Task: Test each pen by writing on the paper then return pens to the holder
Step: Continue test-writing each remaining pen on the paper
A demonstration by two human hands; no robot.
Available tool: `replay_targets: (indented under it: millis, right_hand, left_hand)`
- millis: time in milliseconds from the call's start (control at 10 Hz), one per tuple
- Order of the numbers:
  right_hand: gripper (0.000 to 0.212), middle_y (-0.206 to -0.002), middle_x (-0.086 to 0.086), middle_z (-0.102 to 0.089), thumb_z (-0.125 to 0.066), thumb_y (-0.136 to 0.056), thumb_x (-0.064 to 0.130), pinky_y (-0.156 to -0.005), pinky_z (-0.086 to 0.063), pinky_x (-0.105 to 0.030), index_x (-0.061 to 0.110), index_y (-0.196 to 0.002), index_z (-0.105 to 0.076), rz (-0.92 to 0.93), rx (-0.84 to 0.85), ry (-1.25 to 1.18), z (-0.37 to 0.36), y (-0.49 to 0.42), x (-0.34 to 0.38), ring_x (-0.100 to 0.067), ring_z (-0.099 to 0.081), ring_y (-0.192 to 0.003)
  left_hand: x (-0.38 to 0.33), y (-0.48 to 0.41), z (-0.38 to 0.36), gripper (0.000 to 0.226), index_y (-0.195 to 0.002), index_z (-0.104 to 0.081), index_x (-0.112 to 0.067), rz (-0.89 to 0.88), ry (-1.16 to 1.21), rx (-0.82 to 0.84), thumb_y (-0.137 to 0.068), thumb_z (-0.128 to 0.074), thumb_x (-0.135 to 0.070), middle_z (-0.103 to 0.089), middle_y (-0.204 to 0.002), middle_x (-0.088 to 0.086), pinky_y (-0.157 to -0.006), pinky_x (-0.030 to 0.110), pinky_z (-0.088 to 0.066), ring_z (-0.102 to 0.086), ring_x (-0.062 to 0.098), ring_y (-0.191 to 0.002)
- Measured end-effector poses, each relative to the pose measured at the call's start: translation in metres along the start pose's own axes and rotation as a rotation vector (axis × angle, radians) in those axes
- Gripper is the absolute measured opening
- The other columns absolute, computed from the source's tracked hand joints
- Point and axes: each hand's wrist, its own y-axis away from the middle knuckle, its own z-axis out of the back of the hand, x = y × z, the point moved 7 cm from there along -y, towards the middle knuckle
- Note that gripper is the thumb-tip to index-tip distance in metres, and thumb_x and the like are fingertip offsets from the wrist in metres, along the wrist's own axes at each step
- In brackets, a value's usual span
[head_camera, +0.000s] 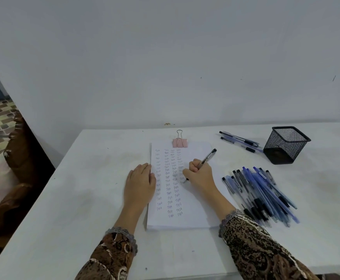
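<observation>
White paper pad [193,215] is taking a fourth column of "Test". The right hand [200,174] is clamping a clear pen [207,157], tip touching the pad right of centre. The left hand [139,183] is lying flat, fingers straight, pressing the pad's left edge. The mesh holder [286,145] is standing well right of the pad's top, no pens showing in it.

Risk: two loose groups, the big pile [262,197] right of the pad and the few pens [239,139] beyond its top-right, are inviting a tested/untested mix-up. The writing sleeve is passing near the pile; a nudge could be sending barrels rolling.
</observation>
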Motion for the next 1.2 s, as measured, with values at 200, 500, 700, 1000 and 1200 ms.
replay_targets:
  millis: [200,500,700,1000,1200]
  right_hand:
    - [0.048,-0.061,0.004,-0.022,-0.050,-0.070,-0.016,-0.052,-0.021,-0.015,0.018,-0.052,-0.021,0.014,-0.034,0.010,0.003,0.000,0.002,-0.004,-0.021,-0.049]
    - [0.046,-0.061,0.003,-0.021,-0.051,-0.069,-0.016,-0.054,-0.022,-0.015,0.017,-0.054,-0.022,0.053,-0.028,0.031,0.004,0.000,0.001,-0.006,-0.022,-0.054]
    - [0.043,-0.050,0.001,-0.029,-0.054,-0.088,-0.002,-0.036,-0.021,-0.017,0.020,-0.060,-0.029,-0.140,-0.057,-0.347,0.014,-0.005,-0.014,-0.007,-0.029,-0.037]
    - [0.035,-0.039,0.004,-0.038,-0.027,-0.103,0.029,-0.036,-0.020,-0.015,0.011,-0.083,-0.049,-0.283,-0.084,-0.586,0.018,-0.007,-0.012,-0.009,-0.028,-0.029]
    - [0.031,-0.048,0.004,-0.036,-0.030,-0.101,0.027,-0.036,-0.019,-0.019,0.013,-0.083,-0.052,-0.239,-0.066,-0.280,0.019,0.000,-0.006,-0.011,-0.031,-0.031]
  left_hand:
    - [0.000,0.000,0.001,0.043,-0.138,-0.041,-0.010,0.004,-0.001,0.001,-0.098,-0.035,-0.022,-0.040,-0.145,0.002,-0.116,0.035,-0.018,-0.031,0.017,-0.137]
    - [0.000,0.000,0.000,0.042,-0.137,-0.043,-0.009,-0.004,-0.004,-0.003,-0.097,-0.036,-0.022,-0.041,-0.145,0.003,-0.116,0.035,-0.019,-0.032,0.016,-0.136]
    - [-0.001,0.000,0.001,0.042,-0.137,-0.043,-0.009,0.005,0.000,-0.005,-0.097,-0.035,-0.022,-0.042,-0.144,0.003,-0.116,0.035,-0.019,-0.032,0.016,-0.136]
    - [-0.002,0.001,0.004,0.042,-0.136,-0.044,-0.009,0.002,0.005,-0.022,-0.097,-0.037,-0.021,-0.043,-0.143,0.003,-0.115,0.032,-0.020,-0.034,0.016,-0.134]
    - [-0.002,0.002,0.005,0.041,-0.136,-0.044,-0.009,0.007,0.003,-0.017,-0.097,-0.037,-0.021,-0.043,-0.143,0.002,-0.115,0.033,-0.021,-0.034,0.016,-0.134]
